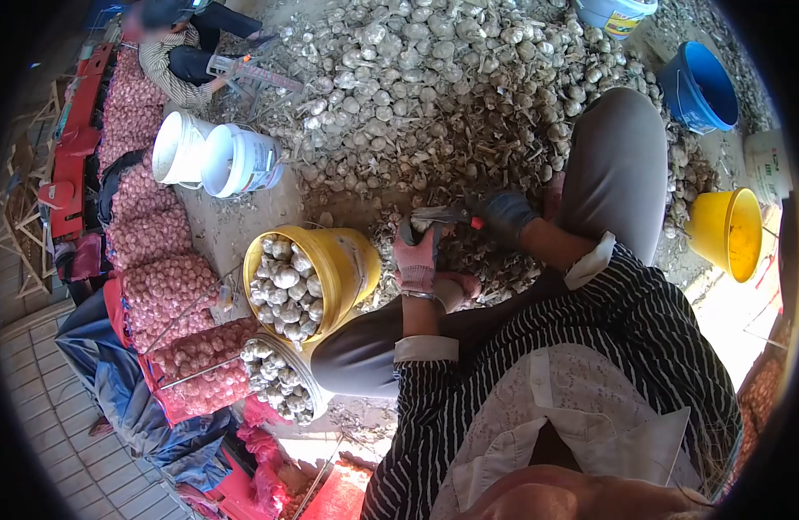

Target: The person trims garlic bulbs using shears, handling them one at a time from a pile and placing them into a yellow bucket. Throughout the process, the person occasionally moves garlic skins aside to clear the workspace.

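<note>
My left hand (417, 258), in a pink glove with dark fingertips, is closed around a garlic bulb (421, 224) in front of my lap. My right hand (509, 217), in a dark glove, grips a pair of shears (444, 214) with a bit of red near the handle. The metal end of the shears reaches left to the bulb; whether the blades are apart I cannot make out. Below both hands lie dry garlic trimmings (495, 260). Left of my left hand, a yellow bucket (360, 260) full of trimmed garlic bulbs tilts toward me.
A large garlic heap (434, 78) spreads ahead. By my knee stands a white bucket (317, 381) of bulbs. Two white buckets (243, 160), filled mesh sacks (161, 286) and a seated person (178, 65) are left. A blue bucket (681, 91) and yellow bucket (707, 230) are right.
</note>
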The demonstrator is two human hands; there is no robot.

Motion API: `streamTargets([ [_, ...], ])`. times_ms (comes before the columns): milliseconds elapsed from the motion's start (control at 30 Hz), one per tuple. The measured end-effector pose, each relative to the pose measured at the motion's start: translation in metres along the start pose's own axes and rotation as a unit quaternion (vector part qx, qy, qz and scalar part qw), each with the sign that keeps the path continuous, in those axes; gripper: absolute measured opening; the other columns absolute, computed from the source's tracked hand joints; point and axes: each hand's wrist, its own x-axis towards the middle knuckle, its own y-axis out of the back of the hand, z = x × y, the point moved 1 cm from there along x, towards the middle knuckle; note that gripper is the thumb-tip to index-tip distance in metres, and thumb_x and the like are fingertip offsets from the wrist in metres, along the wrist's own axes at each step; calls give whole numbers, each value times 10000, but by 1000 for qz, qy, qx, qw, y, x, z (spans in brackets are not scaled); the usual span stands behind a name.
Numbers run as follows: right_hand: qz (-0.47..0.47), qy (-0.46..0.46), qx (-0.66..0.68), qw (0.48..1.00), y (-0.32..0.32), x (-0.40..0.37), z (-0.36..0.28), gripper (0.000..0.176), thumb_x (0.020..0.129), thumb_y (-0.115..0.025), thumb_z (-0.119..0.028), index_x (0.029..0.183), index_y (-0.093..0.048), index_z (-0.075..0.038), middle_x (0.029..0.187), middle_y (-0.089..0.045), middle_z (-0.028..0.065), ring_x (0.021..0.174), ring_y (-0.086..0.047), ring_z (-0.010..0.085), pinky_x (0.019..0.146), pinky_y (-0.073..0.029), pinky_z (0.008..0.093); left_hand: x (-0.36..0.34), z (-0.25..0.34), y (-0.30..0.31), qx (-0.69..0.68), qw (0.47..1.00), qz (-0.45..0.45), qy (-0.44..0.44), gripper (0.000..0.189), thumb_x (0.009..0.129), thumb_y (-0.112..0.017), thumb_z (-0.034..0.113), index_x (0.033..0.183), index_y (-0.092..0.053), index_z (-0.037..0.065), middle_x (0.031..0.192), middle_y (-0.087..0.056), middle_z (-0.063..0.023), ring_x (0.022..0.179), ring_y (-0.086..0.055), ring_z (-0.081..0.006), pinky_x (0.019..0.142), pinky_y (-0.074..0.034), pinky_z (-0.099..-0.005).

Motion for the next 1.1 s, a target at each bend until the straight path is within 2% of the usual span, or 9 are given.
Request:
streamTargets([
  [100, 17, -19, 67, 997, -18, -6, 3, 409, 749, -685, -329, 1075, -581, -105, 950, -655, 156, 941, -627, 336, 782, -490, 436, 16, -59, -15, -472, 869, -78, 127, 369, 759, -706, 125, 1106, -625, 30, 1050, -666, -87, 973, -639, -234, 864, -507, -328],
  [167, 46, -72, 187, 979, -41, 2, 1, 371, 769, -680, -323, 1057, -586, -109, 927, -654, 156, 916, -632, 333, 773, -490, 430, 6, -45, -13, -438, 898, -11, 50, 184, 838, -641, 135, 1008, -648, 64, 993, -669, -68, 956, -628, -217, 833, -521, -331],
  [233, 74, -123, 303, 942, -60, 1, 1, 334, 790, -676, -318, 1039, -592, -112, 904, -652, 155, 892, -638, 330, 765, -491, 425, 14, -37, -5, -728, 673, -122, 54, 91, 888, -595, 148, 935, -642, 86, 931, -663, -42, 931, -618, -187, 791, -527, -322],
  [267, 84, -70, 335, 936, -66, -4, 0, 329, 807, -663, -340, 1027, -590, -107, 899, -647, 158, 866, -637, 317, 761, -489, 414, 11, -33, -4, -747, 654, -60, 103, 112, 874, -626, 195, 913, -642, 91, 907, -661, -35, 907, -619, -189, 783, -520, -318],
  [500, 82, -9, 372, 924, -87, 15, 5, 390, 830, -640, -422, 1035, -584, -95, 889, -639, 159, 815, -632, 285, 748, -489, 397, 0, -18, -29, -701, 681, -53, 204, 247, 892, -585, 317, 1009, -616, 101, 975, -648, -61, 974, -605, -213, 824, -492, -351],
  [700, 117, -18, 384, 916, -85, 17, 1, 393, 833, -631, -453, 958, -614, -81, 795, -634, 141, 766, -634, 251, 700, -493, 380, -9, -6, -51, -690, 655, -250, 180, 341, 892, -556, 395, 1002, -589, 73, 964, -612, -61, 910, -573, -195, 822, -481, -345],
  [800, 3, -113, 509, 854, -52, 10, -13, 351, 848, -621, -421, 880, -634, -72, 661, -606, 95, 627, -612, 203, 576, -485, 350, -10, 6, -41, -671, 692, -209, 165, 278, 903, -566, 349, 979, -588, 82, 899, -605, -36, 830, -558, -170, 799, -485, -329],
  [933, 34, -122, 609, 783, -73, 23, -1, 332, 868, -603, -382, 810, -629, -56, 574, -560, 48, 508, -557, 154, 457, -439, 320, 4, 18, 38, -828, 548, -54, -105, 253, 845, -683, 217, 1049, -607, 89, 1056, -642, -45, 976, -595, -139, 870, -486, -305],
  [1100, 33, -166, 724, 669, -65, 20, 0, 316, 873, -607, -354, 758, -597, -60, 591, -559, 35, 477, -534, 144, 403, -400, 313, 11, 13, 98, -839, 533, 73, -80, 691, 826, -661, 442, 1290, -468, -32, 1237, -582, -115, 1065, -585, -217, 933, -458, -299],
])
